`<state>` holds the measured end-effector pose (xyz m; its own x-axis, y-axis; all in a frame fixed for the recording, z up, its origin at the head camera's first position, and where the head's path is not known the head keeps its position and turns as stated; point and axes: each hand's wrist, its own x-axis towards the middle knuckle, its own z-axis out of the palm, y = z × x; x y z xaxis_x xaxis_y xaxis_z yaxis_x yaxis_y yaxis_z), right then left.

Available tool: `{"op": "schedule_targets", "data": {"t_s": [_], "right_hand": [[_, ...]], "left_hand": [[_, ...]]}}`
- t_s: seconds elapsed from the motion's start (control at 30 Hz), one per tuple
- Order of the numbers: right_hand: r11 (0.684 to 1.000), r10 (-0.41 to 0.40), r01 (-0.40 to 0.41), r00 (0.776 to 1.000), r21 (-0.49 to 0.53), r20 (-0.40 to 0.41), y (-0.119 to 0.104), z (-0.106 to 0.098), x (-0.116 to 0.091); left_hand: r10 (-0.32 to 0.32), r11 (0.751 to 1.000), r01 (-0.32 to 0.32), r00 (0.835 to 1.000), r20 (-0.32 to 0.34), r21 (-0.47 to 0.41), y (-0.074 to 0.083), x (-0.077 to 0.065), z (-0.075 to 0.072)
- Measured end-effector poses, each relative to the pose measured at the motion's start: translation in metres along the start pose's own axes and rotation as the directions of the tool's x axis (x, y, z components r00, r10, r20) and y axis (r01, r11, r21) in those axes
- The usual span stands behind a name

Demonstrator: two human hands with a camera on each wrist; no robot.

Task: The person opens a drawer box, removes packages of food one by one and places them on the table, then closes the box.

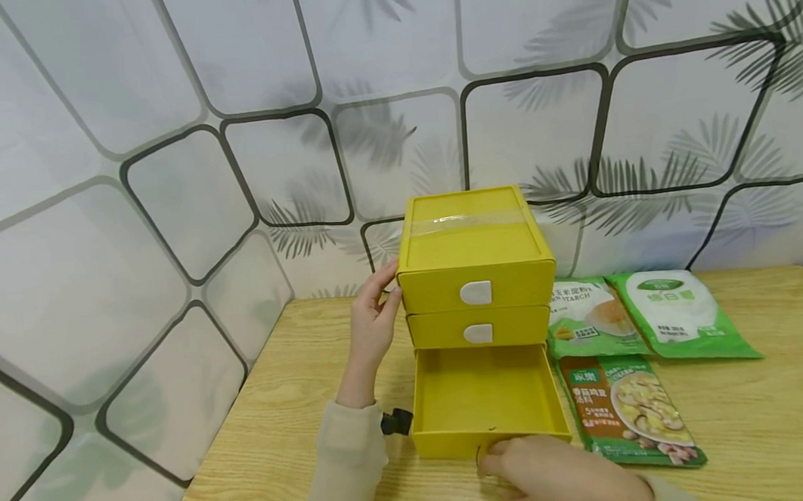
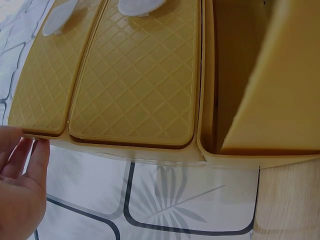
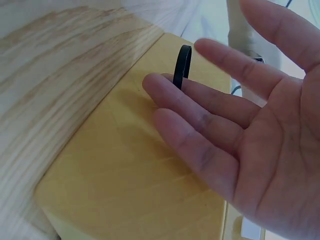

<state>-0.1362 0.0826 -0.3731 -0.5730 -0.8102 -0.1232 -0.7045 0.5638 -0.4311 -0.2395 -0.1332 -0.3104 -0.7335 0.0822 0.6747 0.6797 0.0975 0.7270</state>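
Observation:
A yellow cabinet [image 1: 475, 288] of three stacked drawers stands on the table, clear tape across its top. The bottom drawer [image 1: 446, 445] is pulled out, with a bare inside. My left hand [image 1: 373, 331] rests its fingertips on the cabinet's upper left side, seen also in the left wrist view, where the cabinet appears turned sideways. At the drawer's front is my right hand [image 1: 556, 473]. In the right wrist view, its fingers [image 3: 200, 145] stretch toward a black loop handle [image 3: 183, 65] and the thumb stands apart. Fingertips touch or nearly touch the loop; contact is partly hidden.
Right of the cabinet lie a corn starch bag [image 1: 596, 320], a green-and-white bag [image 1: 680, 311] and a brown-green soup packet [image 1: 631, 412]. White tabs [image 1: 476, 293] mark the upper two drawers. A patterned cloth [image 1: 395, 130] hangs behind the wooden table [image 1: 779, 427].

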Motion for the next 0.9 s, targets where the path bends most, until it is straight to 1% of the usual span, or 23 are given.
{"op": "schedule_targets", "data": {"t_s": [0.13, 0.27, 0.5, 0.6, 0.73, 0.87, 0.9], "right_hand": [[1.0, -0.031, 0.031, 1.0, 0.0, -0.005, 0.0, 0.0, -0.001], [0.999, -0.022, 0.022, 1.0, 0.025, 0.005, -0.001, -0.001, -0.002], [0.995, -0.065, 0.065, 0.998, 0.074, -0.006, 0.001, -0.001, -0.002], [0.996, -0.057, 0.057, 0.998, 0.068, -0.002, 0.003, -0.001, -0.002], [0.998, -0.027, 0.026, 1.0, 0.051, 0.002, 0.005, -0.002, 0.0], [0.999, -0.024, 0.024, 1.0, 0.048, -0.008, 0.009, -0.003, 0.002], [0.998, -0.035, 0.036, 0.999, 0.042, -0.015, 0.011, -0.003, 0.002]], "left_hand": [[0.009, 1.0, -0.009, 1.0, 0.0, 0.0, 0.001, 0.0, 0.0], [0.016, 1.0, -0.016, 1.0, 0.001, 0.001, 0.001, 0.0, 0.001], [0.003, 1.0, -0.003, 1.0, 0.001, 0.004, 0.001, 0.0, 0.001], [0.0, 1.0, 0.0, 1.0, 0.0, 0.006, 0.0, 0.001, 0.001], [0.0, 1.0, 0.0, 1.0, -0.003, 0.006, 0.0, 0.0, 0.001], [0.001, 1.0, -0.001, 1.0, -0.003, 0.005, 0.0, 0.001, 0.001], [0.002, 1.0, -0.002, 1.0, -0.004, 0.006, 0.0, 0.001, 0.0]]}}
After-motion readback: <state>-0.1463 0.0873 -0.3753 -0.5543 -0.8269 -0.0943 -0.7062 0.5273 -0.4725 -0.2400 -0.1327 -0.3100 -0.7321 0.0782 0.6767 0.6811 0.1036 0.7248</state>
